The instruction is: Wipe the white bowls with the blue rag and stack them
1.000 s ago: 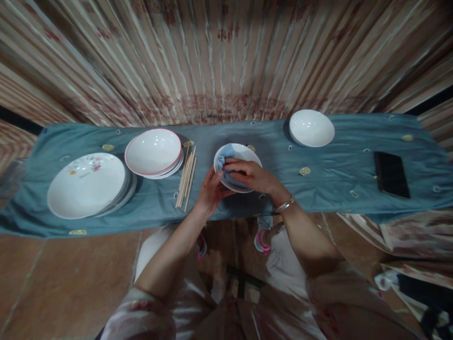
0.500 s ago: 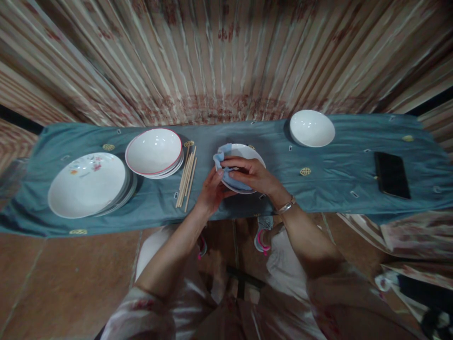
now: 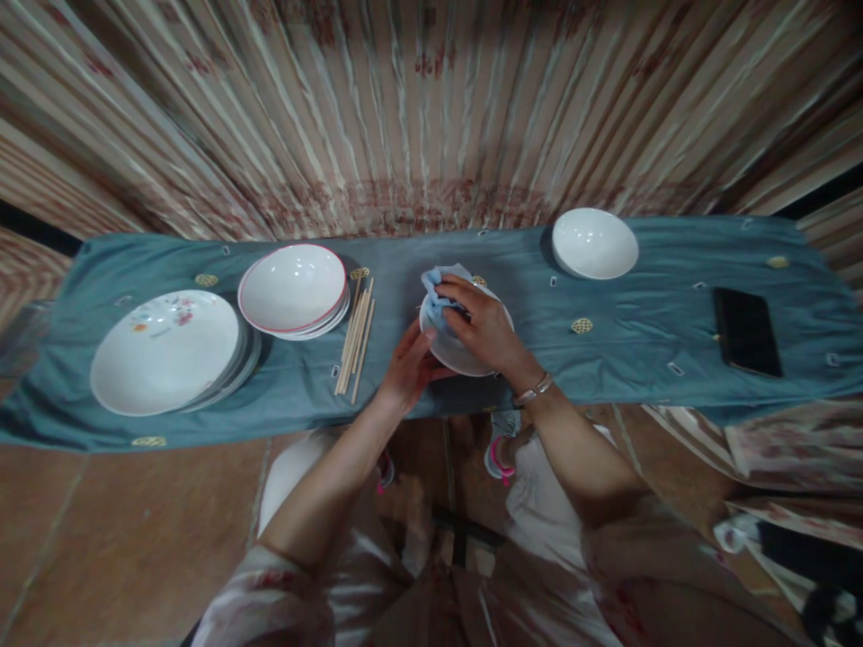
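Observation:
In front of me a white bowl [image 3: 465, 358] is gripped at its near left side by my left hand [image 3: 408, 367], thumb at the rim and fingers beneath. A light blue cloth [image 3: 435, 286] is bunched under the fingers of my right hand [image 3: 482, 325], which presses it against the bowl's far left rim. Part of the cloth hangs over that rim. My right hand and the cloth hide much of the bowl's inside. A bundle of wooden chopsticks [image 3: 355, 341] lies just left of my left hand.
Stacked bowls with a red rim [image 3: 293, 289] and large flowered plates [image 3: 165, 355] stand at the left. Another white bowl [image 3: 594, 244] sits back right, with a black phone [image 3: 747, 331] farther right. A teal cloth [image 3: 634, 359] covers the narrow table; a pleated curtain [image 3: 431, 117] hangs behind.
The bowl has shifted slightly right in my left hand. My right hand has moved the blue cloth from the bowl's inside and left edge up to its far left rim.

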{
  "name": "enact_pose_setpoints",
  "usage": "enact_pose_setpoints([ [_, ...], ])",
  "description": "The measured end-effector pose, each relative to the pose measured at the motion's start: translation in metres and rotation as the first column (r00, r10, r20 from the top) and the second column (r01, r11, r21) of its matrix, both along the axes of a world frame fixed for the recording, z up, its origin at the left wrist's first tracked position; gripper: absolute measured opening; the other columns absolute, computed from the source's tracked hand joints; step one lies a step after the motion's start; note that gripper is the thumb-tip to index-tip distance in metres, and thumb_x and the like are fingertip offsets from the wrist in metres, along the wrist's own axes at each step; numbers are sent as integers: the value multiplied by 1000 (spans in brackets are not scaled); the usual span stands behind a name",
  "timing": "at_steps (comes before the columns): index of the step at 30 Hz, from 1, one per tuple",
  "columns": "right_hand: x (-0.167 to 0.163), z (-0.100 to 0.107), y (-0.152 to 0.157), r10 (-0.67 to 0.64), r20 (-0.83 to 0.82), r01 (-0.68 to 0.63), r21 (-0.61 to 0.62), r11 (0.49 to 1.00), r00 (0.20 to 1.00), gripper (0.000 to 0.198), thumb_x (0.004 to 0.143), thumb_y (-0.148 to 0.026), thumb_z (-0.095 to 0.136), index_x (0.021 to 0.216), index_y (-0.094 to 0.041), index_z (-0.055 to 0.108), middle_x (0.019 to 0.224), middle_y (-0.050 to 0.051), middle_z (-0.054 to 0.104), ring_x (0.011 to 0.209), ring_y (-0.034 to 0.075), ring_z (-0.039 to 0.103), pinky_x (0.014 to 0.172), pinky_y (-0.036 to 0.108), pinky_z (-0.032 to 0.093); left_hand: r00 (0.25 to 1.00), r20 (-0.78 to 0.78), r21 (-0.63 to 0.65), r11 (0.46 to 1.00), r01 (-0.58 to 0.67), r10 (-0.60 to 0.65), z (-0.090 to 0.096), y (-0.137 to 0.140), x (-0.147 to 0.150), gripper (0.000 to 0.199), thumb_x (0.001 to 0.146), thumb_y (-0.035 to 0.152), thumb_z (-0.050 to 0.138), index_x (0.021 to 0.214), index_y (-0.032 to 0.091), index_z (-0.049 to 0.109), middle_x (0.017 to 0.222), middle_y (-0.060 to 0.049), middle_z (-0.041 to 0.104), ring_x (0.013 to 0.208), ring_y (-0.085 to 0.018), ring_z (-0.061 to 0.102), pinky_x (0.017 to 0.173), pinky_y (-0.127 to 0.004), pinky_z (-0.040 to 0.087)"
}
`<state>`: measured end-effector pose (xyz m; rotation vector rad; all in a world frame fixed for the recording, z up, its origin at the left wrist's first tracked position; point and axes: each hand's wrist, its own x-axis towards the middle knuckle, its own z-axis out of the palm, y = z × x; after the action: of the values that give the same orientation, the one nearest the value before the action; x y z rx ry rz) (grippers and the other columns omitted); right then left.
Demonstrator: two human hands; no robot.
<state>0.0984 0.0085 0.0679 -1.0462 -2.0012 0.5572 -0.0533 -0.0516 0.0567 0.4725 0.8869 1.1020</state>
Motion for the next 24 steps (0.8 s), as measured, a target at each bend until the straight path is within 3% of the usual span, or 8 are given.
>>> enact_pose_setpoints([
  [6, 4, -5, 5, -138, 90, 136, 28, 990, 986, 42, 90, -19, 50, 129, -17, 66, 143, 12, 65, 136, 25, 59, 120, 44, 43, 1000, -25, 9, 1000, -5, 5, 3, -1, 0, 46, 83, 33, 77, 127, 28, 64, 98, -1, 73, 84, -19, 71, 85, -44, 64],
  [14, 11, -10, 11, -286, 135, 278, 76, 958, 949, 37, 91, -20, 48, 124, -19, 64, 127, 14, 72, 119, 28, 66, 108, 48, 51, 998, -63, 24, 999, -22, 24, 7, 0, -3, 62, 73, 37, 85, 130, 28, 63, 95, 0, 72, 89, -22, 73, 81, -42, 65],
  [24, 19, -13, 12, -453, 236, 431, 143, 891, 859, 32, 92, -24, 50, 119, -17, 66, 112, 15, 75, 104, 29, 69, 98, 45, 54, 993, -67, 66, 993, -98, 102, 12, 4, -5, 71, 61, 40, 92, 125, 26, 65, 93, 1, 71, 79, -17, 68, 75, -35, 65],
])
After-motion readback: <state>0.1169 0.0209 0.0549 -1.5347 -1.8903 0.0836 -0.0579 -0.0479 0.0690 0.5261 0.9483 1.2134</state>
